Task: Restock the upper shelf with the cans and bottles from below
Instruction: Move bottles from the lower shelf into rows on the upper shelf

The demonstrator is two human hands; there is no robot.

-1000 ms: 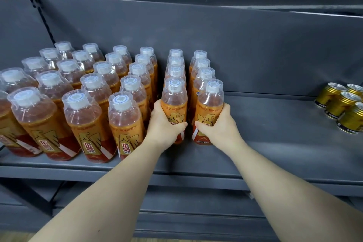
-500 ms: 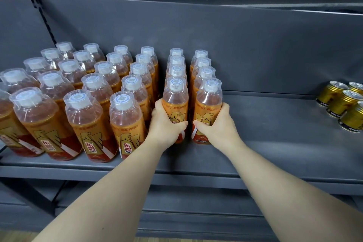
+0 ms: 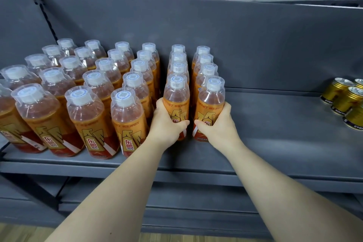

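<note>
The left hand curls round the lower label of an orange drink bottle at the front of its row. The right hand grips the neighbouring bottle the same way, and the thumbs nearly meet between them. Both bottles stand upright on the grey shelf, long axes vertical, white caps up under clear hoods, labels facing the camera. More bottle rows stand to the left. Gold cans stand well apart at the right.

Dark grey back panel, slotted upright at left, wood-grain floor below.
</note>
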